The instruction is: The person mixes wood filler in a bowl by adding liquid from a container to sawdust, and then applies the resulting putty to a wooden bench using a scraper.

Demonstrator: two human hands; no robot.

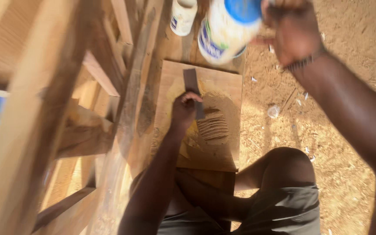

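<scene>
Left hand (184,109) is clamped on a flat dark spreader blade (192,89), dragging ridged glue across the wooden board (223,87). Right hand (290,30) grips the big white glue bottle (225,28), tipped over the board's far edge. Best bet: blade low, even strokes. Timber frame (88,109) crowds the left; sawdust floor (344,130) is open to the right.

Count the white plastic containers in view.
2. The big blue-capped bottle is in the right hand above the wooden board; the small jar stands at the top edge, partly cropped. Others may be hidden.
</scene>
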